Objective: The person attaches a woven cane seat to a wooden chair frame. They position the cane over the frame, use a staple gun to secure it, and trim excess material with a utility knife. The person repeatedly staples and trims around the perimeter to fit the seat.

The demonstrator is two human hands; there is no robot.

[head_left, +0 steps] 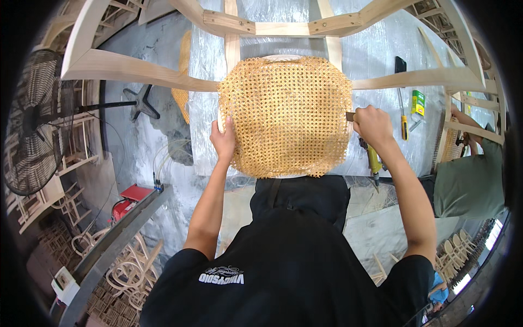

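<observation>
A woven cane panel (pixel 286 117), golden with ragged edges, lies over a pale rounded seat in front of me. My left hand (pixel 223 140) grips its left edge, thumb on top and the other fingers partly hidden. My right hand (pixel 373 126) is closed around a flat-bladed tool (pixel 350 116), whose brownish end meets the panel's right edge. Most of that tool is hidden in the fist. Beyond the panel stretches a light wooden chair frame (pixel 280 29), its legs spreading left and right.
Right of the panel lie a yellow-handled screwdriver (pixel 404 128), a green and yellow box (pixel 418 103) and a yellow-green power tool (pixel 373 161). A black fan (pixel 34 121) stands left, above a red box (pixel 135 194). Another person in a green shirt (pixel 469 185) works at right.
</observation>
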